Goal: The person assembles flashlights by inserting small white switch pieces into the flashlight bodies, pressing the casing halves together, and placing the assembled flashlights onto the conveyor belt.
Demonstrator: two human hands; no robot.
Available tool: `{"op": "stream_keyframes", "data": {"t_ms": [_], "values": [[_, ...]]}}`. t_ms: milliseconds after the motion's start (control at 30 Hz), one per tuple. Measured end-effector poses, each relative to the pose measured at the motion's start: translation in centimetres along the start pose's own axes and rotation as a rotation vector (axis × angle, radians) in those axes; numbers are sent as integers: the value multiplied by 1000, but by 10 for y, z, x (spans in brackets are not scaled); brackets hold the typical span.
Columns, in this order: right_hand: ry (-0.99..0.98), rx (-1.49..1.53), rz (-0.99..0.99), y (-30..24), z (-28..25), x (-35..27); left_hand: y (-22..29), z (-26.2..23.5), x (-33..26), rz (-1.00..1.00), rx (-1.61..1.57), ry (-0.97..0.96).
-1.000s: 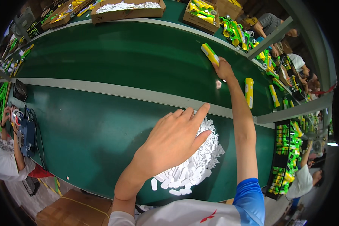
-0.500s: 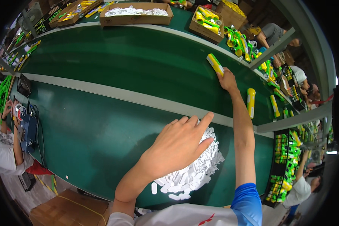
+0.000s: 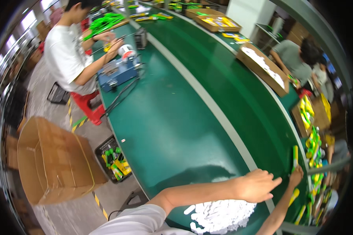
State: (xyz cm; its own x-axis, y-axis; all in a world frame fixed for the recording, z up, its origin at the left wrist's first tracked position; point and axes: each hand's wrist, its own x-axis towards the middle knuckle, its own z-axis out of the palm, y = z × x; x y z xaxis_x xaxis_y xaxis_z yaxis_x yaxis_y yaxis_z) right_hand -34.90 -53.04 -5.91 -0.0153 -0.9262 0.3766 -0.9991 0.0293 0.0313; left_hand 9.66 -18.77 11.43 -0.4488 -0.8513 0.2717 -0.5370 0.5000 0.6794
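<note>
Right hand point(image 3: 297, 176) is grasping yellow tube point(image 3: 295, 156), apparently leaving its twelve-o'clock end exposed; left hand point(image 3: 259, 186) is hanging unclenched.

Looks fairly bright and cool over the green worktable point(image 3: 161, 121), darker toward the right edge. Flares palest at upper left, at the windows point(image 3: 28, 20). Carries milky glare on the tabletop at lower centre, with a broad soft shadow above the left forearm point(image 3: 208, 192). Runs nearly to white on the heap of white plastic pieces point(image 3: 223, 216). Blurs slightly in the background. Bows the grey divider rail point(image 3: 207, 100) and falls to black in the corners.
</note>
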Motion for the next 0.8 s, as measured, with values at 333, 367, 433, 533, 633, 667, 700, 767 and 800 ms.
{"op": "stream_keyframes", "data": {"t_ms": [333,367,433,533,633,667,700,767,800], "values": [[-163,907,-132,-162,-112,-140,-8,-16,-5,-28,-41,67],[-162,905,-123,-181,-140,-168,-8,-11,-5,0,-31,121],[-428,919,-200,-213,-189,-219,-8,0,-6,25,-21,188],[-253,806,-560,-232,-207,-303,2,-5,-7,-9,-22,136],[-438,851,-760,-275,-302,-369,17,15,13,171,28,134],[-530,962,-887,-316,-280,-381,-16,31,5,63,72,187],[-544,991,-904,-328,-281,-392,17,-11,-9,136,-48,97],[-555,1032,-955,-342,-290,-410,28,-9,-12,156,-36,106],[-570,1048,-989,-345,-296,-417,31,-13,-16,147,-13,132]]}}
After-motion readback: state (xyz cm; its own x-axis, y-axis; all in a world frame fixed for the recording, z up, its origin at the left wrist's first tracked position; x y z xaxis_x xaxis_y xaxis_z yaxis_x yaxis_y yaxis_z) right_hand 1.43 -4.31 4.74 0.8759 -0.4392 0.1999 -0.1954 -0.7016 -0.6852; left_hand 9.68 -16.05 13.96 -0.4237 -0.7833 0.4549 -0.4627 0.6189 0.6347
